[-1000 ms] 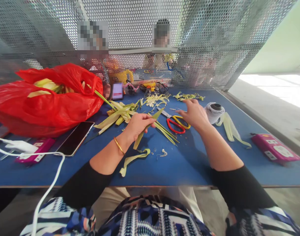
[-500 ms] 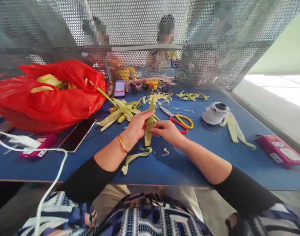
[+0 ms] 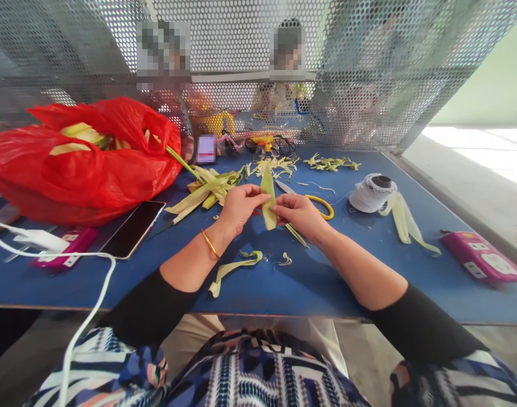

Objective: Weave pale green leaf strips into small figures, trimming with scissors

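My left hand (image 3: 242,208) pinches the left edge of a pale green corn husk strip (image 3: 267,183), thumb in front. On the opposite edge, my right hand (image 3: 298,215) grips the same strip between thumb and fingers. The husk stands nearly upright above the table, its narrow tip pointing away. Under my right hand lie scissors, with a yellow handle loop (image 3: 326,206) and part of a blade (image 3: 283,186) showing; the red loop is hidden. A thin green stalk (image 3: 298,234) also shows below that hand. Nearer me lies a curled husk strip (image 3: 233,268).
A red plastic bag (image 3: 114,175) of husks fills the left side, by a dark phone (image 3: 135,229). Husk pieces (image 3: 207,192) lie behind my hands. At right are a white thread spool (image 3: 370,193) and a magenta pack (image 3: 482,254). A perforated metal screen (image 3: 241,45) stands behind.
Both hands have moved slightly right and away from me with the husk. My right hand now covers the scissors' red loop. The husk shows a greener face.
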A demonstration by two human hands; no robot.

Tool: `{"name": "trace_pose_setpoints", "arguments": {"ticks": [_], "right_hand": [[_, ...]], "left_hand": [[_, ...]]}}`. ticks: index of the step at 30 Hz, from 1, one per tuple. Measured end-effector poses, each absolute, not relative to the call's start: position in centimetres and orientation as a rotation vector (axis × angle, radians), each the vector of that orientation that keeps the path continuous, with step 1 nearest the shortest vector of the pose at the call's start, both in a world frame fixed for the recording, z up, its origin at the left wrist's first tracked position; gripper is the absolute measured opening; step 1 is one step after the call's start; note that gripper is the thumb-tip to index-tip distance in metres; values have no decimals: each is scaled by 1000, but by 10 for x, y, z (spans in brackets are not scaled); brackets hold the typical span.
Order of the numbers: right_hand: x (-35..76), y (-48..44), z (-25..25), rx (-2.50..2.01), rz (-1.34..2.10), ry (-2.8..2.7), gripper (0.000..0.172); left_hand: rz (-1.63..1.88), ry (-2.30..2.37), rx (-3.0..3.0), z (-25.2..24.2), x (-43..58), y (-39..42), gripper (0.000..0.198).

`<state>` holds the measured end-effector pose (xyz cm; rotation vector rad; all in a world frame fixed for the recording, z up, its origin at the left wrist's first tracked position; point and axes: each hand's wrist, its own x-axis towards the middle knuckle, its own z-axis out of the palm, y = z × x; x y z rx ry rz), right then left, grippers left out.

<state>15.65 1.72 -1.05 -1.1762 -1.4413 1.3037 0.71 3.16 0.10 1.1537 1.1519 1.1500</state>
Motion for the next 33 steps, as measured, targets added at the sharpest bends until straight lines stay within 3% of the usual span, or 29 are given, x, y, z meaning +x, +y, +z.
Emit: {"name": "trace_pose_setpoints", "arguments": {"ticks": [7,14,33], "right_hand": [[158,21,-11,-1148,1175,-1332,26],[156,18,-5,-1180,1278,-1245,35],[160,18,-5,-1173,1258,-1269,23]], "left_hand": [[945,1079,1117,5,6,29,10],[1057,1109,1145,2,11,28,11],[1029,1034,1145,1,9,29,14]]}}
